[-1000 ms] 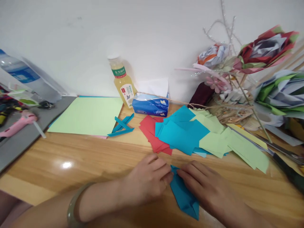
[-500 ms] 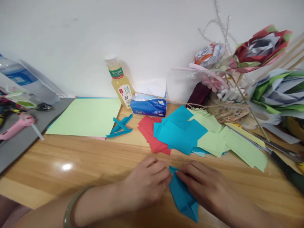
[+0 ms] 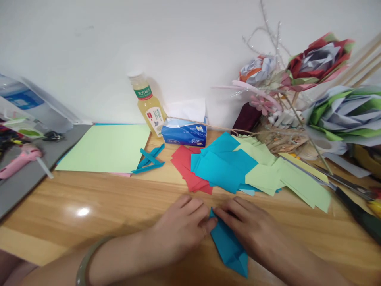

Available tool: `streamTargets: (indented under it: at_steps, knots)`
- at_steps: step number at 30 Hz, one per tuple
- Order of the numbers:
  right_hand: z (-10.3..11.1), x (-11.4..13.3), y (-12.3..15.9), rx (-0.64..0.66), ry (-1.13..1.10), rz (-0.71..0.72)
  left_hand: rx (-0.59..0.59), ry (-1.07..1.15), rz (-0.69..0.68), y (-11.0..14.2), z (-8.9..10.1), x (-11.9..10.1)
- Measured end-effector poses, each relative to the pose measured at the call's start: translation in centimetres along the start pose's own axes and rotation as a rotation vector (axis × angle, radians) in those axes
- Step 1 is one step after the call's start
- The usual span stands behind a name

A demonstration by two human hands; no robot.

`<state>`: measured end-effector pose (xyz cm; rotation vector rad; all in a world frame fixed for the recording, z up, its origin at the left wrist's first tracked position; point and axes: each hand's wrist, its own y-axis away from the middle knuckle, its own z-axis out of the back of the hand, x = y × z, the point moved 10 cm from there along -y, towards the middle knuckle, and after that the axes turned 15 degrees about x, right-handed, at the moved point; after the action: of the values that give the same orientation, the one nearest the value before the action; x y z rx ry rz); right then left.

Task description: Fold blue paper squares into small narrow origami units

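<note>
A folded piece of blue paper (image 3: pixel 226 243) lies slanted on the wooden table, its narrow tip pointing away from me. My left hand (image 3: pixel 186 222) is closed at the paper's left edge, with the thumb on it near the tip. From the other side, my right hand (image 3: pixel 248 224) is closed over the upper right edge, its fingertips pressing close to the tip. The paper's lower end, with several creases, sticks out uncovered between my wrists. The parts under my right fingers are hidden.
Beyond my hands lie red paper pieces (image 3: pixel 190 171), blue pieces (image 3: pixel 223 165) and light green pieces (image 3: pixel 300 180). Scissors (image 3: pixel 357 212) and paper flowers (image 3: pixel 321 59) are at right. A drink bottle (image 3: pixel 150 109) and tissue pack (image 3: pixel 184 133) stand behind; a pink glue gun (image 3: pixel 22 159) is left.
My right fingertips have slid slightly left, closer to the paper's tip and my left thumb. The view has shifted slightly; the blue paper lies much as before.
</note>
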<state>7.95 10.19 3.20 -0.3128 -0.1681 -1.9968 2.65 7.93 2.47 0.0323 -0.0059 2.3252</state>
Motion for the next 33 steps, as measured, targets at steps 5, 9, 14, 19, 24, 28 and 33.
streamTargets:
  at_steps: [5, 9, 14, 19, 24, 28, 33]
  knots:
    - [0.4, -0.9, 0.2, -0.006, -0.078, -0.047, 0.0, 0.011, 0.016, 0.0, -0.2, 0.1]
    - [0.2, -1.1, 0.9, 0.024, -0.135, 0.026, -0.014, 0.006, -0.068, -0.1, 0.4, -0.5]
    - [-0.1, -0.7, 1.4, 0.043, -0.046, 0.078, -0.018, -0.011, -0.127, 0.2, 1.0, -1.0]
    - [1.0, -0.2, 2.6, 0.03, 0.142, 0.069, -0.032, -0.005, -0.106, 0.4, 0.9, -0.7]
    - [3.8, 0.9, 4.4, -0.114, 0.284, -0.063, -0.045, 0.057, -0.1, 0.5, 1.1, -0.4]
    - [3.6, 2.6, 4.8, -0.132, 0.225, -0.088, -0.09, 0.128, -0.045, 0.7, 1.6, 0.2]
    - [1.2, 1.6, 4.7, -0.062, 0.246, -0.098, -0.162, 0.11, -0.042, 0.8, 2.2, 0.2]
